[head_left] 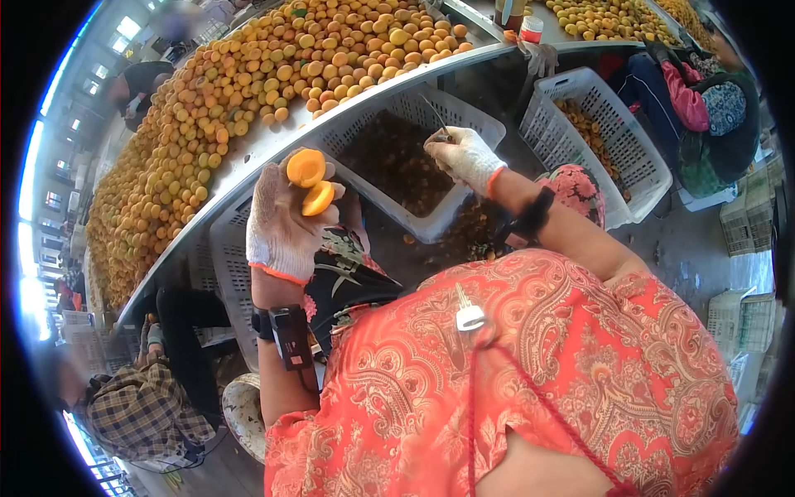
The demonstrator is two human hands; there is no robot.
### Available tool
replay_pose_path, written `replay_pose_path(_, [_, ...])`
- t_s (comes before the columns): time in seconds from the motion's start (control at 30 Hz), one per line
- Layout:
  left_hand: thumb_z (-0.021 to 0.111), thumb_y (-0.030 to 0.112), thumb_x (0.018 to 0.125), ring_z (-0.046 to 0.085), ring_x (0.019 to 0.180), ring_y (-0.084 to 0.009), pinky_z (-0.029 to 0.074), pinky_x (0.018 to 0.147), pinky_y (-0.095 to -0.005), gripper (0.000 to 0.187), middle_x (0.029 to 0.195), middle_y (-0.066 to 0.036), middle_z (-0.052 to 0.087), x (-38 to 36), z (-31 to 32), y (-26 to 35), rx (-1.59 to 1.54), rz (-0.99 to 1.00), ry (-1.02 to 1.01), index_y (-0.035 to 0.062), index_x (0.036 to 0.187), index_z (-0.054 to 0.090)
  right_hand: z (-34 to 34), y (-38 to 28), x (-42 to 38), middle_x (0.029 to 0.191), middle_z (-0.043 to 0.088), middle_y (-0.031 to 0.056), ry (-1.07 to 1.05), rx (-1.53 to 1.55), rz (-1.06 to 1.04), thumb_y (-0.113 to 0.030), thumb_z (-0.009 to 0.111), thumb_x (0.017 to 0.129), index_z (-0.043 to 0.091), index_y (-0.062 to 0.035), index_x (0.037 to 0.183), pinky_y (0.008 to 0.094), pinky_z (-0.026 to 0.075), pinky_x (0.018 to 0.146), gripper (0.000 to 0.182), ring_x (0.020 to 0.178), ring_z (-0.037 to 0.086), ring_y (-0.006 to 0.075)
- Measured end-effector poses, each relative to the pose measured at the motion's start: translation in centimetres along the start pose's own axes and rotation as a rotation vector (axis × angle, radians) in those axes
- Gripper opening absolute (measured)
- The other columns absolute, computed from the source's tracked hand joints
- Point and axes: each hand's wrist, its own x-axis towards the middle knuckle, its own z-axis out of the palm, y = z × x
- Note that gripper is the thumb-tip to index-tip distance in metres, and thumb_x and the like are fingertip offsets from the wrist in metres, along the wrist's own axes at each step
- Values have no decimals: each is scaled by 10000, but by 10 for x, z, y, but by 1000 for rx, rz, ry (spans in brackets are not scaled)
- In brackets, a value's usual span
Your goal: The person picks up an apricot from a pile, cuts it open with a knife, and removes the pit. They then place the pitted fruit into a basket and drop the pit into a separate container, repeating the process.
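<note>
My left hand [281, 219], in a white knit glove with an orange cuff, is closed around an apricot cut open into two halves [306, 167], their orange flesh facing up. My right hand [474, 161], gloved the same way, grips a small knife [436, 113] whose thin blade points up and to the left. Something small and dark shows at its fingertips; I cannot make out what. Below and between both hands stands a white plastic crate [484, 124] holding a dark heap of pits and scraps [397, 161].
A metal table [248, 161] curves ahead, piled with whole apricots [331, 58]. On the right stands another white crate [638, 166] of apricot pieces beside a seated person [716, 116]. Another person [145, 406] sits at lower left. A jar [531, 30] stands on the table.
</note>
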Motion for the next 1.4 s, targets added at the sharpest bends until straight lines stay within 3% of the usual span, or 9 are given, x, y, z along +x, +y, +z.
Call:
replay_pose_path(0.17, [605, 304, 977, 646, 955, -318, 573, 671, -368, 448, 1154, -183, 614, -14, 3, 5, 148, 87, 103, 26, 1318, 518, -8, 15, 2, 692, 581, 4, 15, 36, 30, -211, 637, 912, 660, -56, 962, 266, 399, 475, 165, 529, 505, 94])
replay_pose_path(0.37, [595, 212, 960, 639, 907, -209, 539, 629, -289, 345, 1132, -92, 648, -55, -62, 38, 504, 51, 323, 99, 1284, 562, -27, 34, 13, 918, 697, 204, 90, -379, -63, -224, 698, 786, 663, 0, 1055, 378, 503, 858, 352, 942, 675, 337])
replay_pose_path(0.53, [604, 200, 916, 552, 633, -135, 428, 456, -287, 265, 800, -33, 587, -83, -154, 93, 1256, -201, 1024, 89, 1157, 598, -33, 28, 4, 953, 693, 197, 87, -378, -123, -209, 628, 853, 641, -30, 1103, 398, 521, 796, 308, 919, 677, 336])
replay_pose_path(0.6, [630, 225, 906, 510, 608, -127, 427, 486, -283, 263, 749, -10, 543, -78, -153, 115, 1331, -8, 981, 88, 1129, 599, -35, 9, -11, 939, 690, 196, -82, -216, 96, -245, 584, 922, 620, -38, 1136, 411, 526, 774, 299, 907, 677, 330])
replay_pose_path(0.73, [599, 208, 946, 638, 902, -162, 530, 717, -303, 265, 988, -41, 634, -26, -49, 116, 968, 122, 558, 63, 1167, 619, -35, 31, 1, 994, 681, 261, -97, -702, -161, -341, 584, 945, 594, 17, 1104, 459, 514, 833, 392, 949, 663, 409])
replay_pose_path(0.77, [513, 212, 1007, 660, 918, -191, 569, 741, -364, 278, 989, -53, 642, -11, -44, 112, 1626, 365, 129, 17, 1180, 609, -36, 25, -3, 1030, 673, 281, -121, -727, -126, -357, 594, 930, 589, 42, 1076, 469, 502, 863, 425, 986, 647, 438])
replay_pose_path(0.83, [539, 213, 1000, 666, 922, -188, 562, 769, -330, 300, 1021, -80, 673, 38, -18, 108, 975, 124, 306, 1, 1202, 604, -38, 29, -1, 1018, 684, 270, -135, -815, -171, -303, 596, 898, 599, 38, 1077, 463, 520, 847, 386, 970, 659, 428])
replay_pose_path(1.07, [611, 147, 915, 617, 790, -140, 510, 660, -275, 260, 974, -65, 700, 198, -47, 65, 1246, -115, 286, 24, 1140, 654, -48, 20, -7, 903, 709, 243, -253, -1054, -19, -209, 567, 865, 731, 23, 900, 452, 552, 779, 286, 866, 699, 402])
replay_pose_path(1.4, [675, 156, 840, 665, 871, -221, 535, 755, -347, 328, 988, -91, 711, 316, -142, 41, 1840, -135, 441, 64, 1154, 684, -48, 22, 3, 901, 698, 233, -307, -1033, -1, -243, 549, 929, 614, -1, 1011, 489, 533, 764, 264, 864, 679, 424])
